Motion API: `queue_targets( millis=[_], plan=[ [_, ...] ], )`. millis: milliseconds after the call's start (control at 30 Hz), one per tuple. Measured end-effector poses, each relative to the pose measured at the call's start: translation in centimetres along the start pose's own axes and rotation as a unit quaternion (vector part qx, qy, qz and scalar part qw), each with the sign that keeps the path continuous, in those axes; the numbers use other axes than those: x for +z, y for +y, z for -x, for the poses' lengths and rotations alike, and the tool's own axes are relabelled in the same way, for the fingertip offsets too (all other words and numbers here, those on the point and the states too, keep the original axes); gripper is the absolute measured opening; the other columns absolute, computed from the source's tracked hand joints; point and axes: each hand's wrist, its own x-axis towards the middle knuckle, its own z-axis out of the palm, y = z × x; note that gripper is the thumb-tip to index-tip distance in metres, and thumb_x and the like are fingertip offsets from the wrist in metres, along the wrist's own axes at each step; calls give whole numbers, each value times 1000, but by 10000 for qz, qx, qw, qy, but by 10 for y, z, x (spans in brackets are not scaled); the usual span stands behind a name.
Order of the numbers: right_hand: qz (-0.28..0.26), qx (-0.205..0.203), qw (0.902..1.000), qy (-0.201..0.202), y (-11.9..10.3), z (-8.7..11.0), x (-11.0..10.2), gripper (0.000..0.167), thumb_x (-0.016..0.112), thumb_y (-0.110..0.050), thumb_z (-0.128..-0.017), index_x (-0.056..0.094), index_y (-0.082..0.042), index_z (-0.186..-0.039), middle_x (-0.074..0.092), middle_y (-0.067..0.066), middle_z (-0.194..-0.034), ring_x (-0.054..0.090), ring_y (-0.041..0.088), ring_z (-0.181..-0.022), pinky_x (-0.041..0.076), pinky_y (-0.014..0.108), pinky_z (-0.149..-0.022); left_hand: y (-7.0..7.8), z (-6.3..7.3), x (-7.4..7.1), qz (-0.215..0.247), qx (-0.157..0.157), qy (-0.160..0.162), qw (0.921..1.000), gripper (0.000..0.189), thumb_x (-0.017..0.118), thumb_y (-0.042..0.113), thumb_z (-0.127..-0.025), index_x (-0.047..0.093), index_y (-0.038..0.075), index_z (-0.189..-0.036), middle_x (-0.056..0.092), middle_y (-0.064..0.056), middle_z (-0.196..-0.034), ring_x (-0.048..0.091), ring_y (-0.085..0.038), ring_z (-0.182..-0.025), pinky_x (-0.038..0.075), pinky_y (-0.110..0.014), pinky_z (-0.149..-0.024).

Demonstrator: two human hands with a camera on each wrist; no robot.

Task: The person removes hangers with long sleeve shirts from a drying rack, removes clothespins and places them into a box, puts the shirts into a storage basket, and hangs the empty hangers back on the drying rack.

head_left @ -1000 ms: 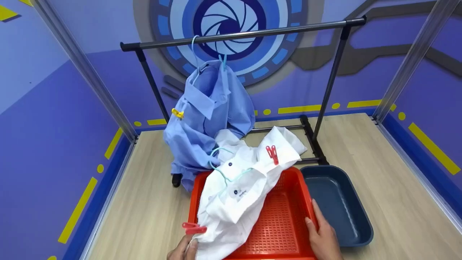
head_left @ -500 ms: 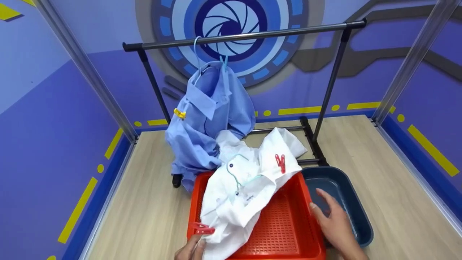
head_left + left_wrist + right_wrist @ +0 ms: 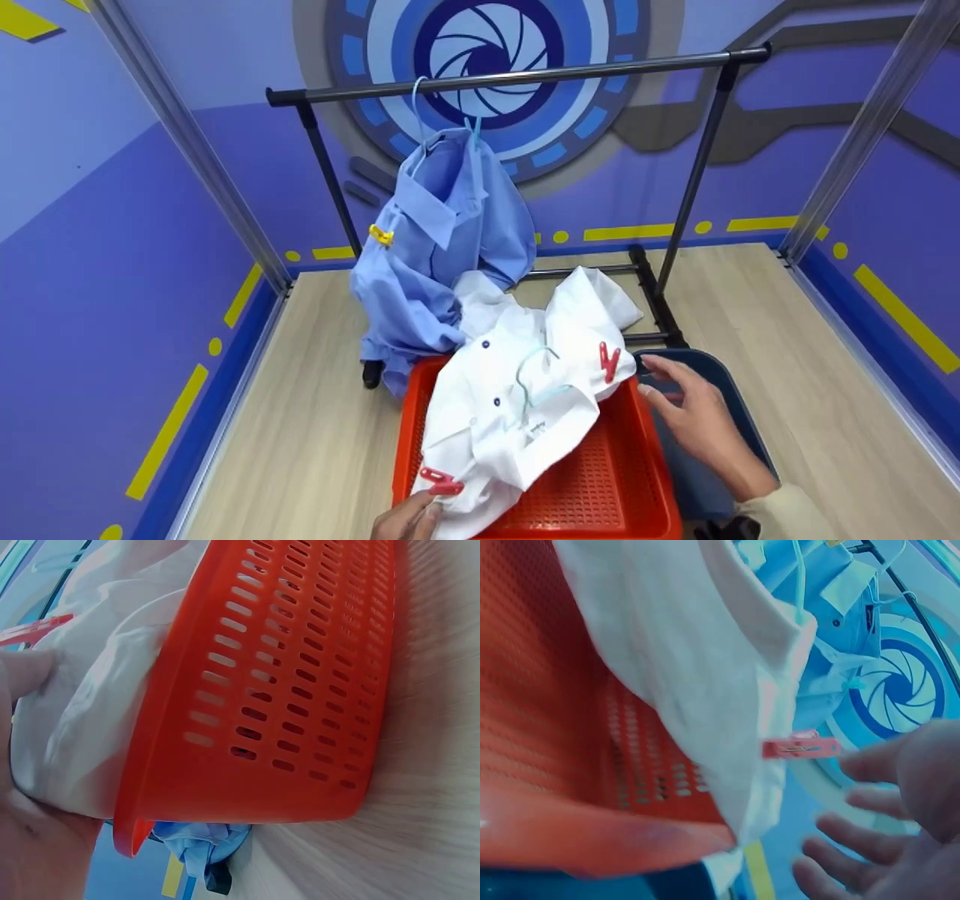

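Note:
A white shirt (image 3: pixel 480 375) with dark buttons lies across the red basket (image 3: pixel 660 469), a light-blue hanger (image 3: pixel 523 379) inside its collar. My left hand (image 3: pixel 409 519) pinches the shirt's near edge, right beside one red clothespin (image 3: pixel 444 482) clipped there. A second red clothespin (image 3: pixel 610 364) grips the shirt at its other side. Close to that clip, my right hand (image 3: pixel 694 416) is held with spread fingers and nothing in them. The right wrist view shows its fingertips just short of the clothespin (image 3: pixel 802 747).
Behind the basket, a blue shirt (image 3: pixel 442 217) hangs from a black garment rack (image 3: pixel 600 71), with a yellow clothespin (image 3: pixel 381 235) on it. A dark blue tub (image 3: pixel 716 364) stands to the basket's right, partly under my right arm. Patterned walls enclose the wooden surface.
My right hand has let go of the basket's rim and risen toward the far red clothespin. The hanger has tipped rightward within the shirt; my left hand keeps its hold, shifting slightly right.

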Motion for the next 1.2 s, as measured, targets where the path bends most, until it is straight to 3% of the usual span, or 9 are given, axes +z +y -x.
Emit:
queue_targets(
  millis=[133,233,500,700,900,1000,1200],
  plan=[
    [222,-449,9983,-282,4,-11,-13,56,66,-15,-91,45,-12,-143,55,18,-136,57,36,-118,51,50,-92,-3,-1,-4,331,35,-580,9978,18,58,12,-95,71,7,-107,73,-1,-97,61,3,-86,54,-23,-73],
    [412,-680,9960,-413,6,-16,-21,58,68,-13,-89,47,-12,-142,58,18,-132,60,37,-115,51,51,-92,-6,-2,-6,499,171,-784,9955,19,58,11,-95,71,9,-109,72,-1,-99,60,3,-88,54,-21,-75],
    [983,-966,9882,-670,-5,-26,-25,61,72,-11,-85,50,-17,-141,59,14,-131,59,33,-112,53,50,-90,-16,0,-4,656,952,-600,9915,20,62,3,-90,73,7,-107,73,-7,-98,66,-4,-90,54,-20,-76],
    [1526,-1189,9776,-834,-12,-30,-17,64,74,-11,-84,49,-17,-142,54,16,-139,59,37,-117,53,50,-89,-16,-1,-4,772,959,-798,9892,19,60,5,-92,73,9,-106,73,-5,-99,66,-6,-93,55,-22,-78],
    [1765,-1500,9693,-821,-16,-33,-14,55,74,-9,-83,57,-16,-135,60,15,-131,61,36,-116,53,48,-87,-19,-3,-3,873,1480,-530,9837,24,62,-3,-87,74,10,-103,74,-5,-96,67,-10,-92,53,-20,-80],
    [1791,-1611,9675,-762,-17,-34,-14,49,75,-7,-81,62,-14,-128,64,13,-124,65,33,-108,55,46,-84,-17,-4,-5,863,1291,-617,9859,22,62,-1,-89,74,12,-103,74,-3,-97,67,-9,-93,53,-21,-80],
    [1905,-1886,9619,-532,-16,-35,-15,37,79,-5,-76,70,-14,-111,69,5,-109,68,23,-95,58,39,-78,-9,-3,-12,777,558,-1046,9899,19,59,10,-94,74,11,-105,73,-2,-100,65,-7,-95,55,-24,-80]
  ],
)
